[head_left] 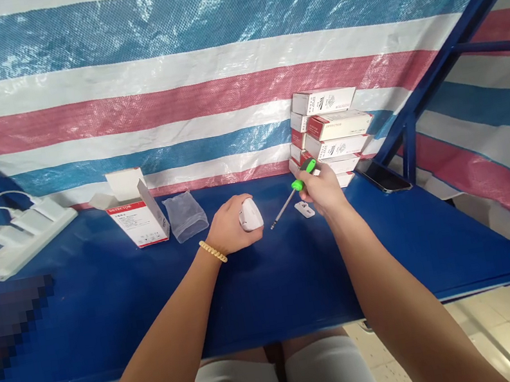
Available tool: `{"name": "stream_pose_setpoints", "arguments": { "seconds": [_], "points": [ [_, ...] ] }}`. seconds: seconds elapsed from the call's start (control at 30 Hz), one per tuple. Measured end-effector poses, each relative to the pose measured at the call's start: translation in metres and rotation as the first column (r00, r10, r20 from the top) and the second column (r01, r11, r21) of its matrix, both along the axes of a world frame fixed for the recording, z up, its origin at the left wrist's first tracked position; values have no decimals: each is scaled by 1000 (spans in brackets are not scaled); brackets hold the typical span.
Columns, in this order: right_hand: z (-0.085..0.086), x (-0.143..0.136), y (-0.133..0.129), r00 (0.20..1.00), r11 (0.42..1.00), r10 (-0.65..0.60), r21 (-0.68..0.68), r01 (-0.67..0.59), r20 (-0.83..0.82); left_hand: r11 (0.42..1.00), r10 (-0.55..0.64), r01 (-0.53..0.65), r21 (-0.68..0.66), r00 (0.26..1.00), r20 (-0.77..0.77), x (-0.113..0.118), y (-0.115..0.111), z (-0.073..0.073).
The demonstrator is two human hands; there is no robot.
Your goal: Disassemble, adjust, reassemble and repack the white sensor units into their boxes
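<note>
My left hand is closed around a small white detector, its rounded end facing right. In my right hand is a screwdriver with a green and black handle. Its metal shaft slants down to the left, and the tip is apart from the detector, a little to its right. Beneath my right hand a small white plate with dark openings lies on the blue table. Left of my left hand are a crumpled clear plastic bag and an opened white and red box marked DETECTOR.
Several closed detector boxes are stacked at the back right. A dark phone lies beside them, near the blue frame post. At the far left sits a white power strip with plugs and cables. A striped sheet hangs behind the table.
</note>
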State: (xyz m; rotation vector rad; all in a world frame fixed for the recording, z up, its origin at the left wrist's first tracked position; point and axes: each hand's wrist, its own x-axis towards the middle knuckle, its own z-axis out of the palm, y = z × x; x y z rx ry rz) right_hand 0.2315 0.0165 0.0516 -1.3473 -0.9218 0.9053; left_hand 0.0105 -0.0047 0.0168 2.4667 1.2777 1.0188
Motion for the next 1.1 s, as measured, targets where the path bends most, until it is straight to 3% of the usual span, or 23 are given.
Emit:
{"name": "stream_pose_setpoints", "arguments": {
  "seconds": [0.2, 0.4, 0.97, 1.1],
  "points": [
    [2, -3, 4, 979, 986, -130, 88, 145, -155, 1000, -7, 5, -28, 998, -65, -1, 1, -2],
    [-1, 0, 5, 974, 968, -184, 151, 203, -131, 998, -52, 48, -44, 994, -95, -1, 0, -2],
    [-6, -4, 3, 990, 966, -134, 219, 141, -47, 998, -43, 37, -59, 994, -101, 1, 1, -3],
    [-3, -5, -3, 991, 948, -131, 293, 122, 11, 997, -14, 5, -77, 993, -118, 1, 1, -4]
  ]
}}
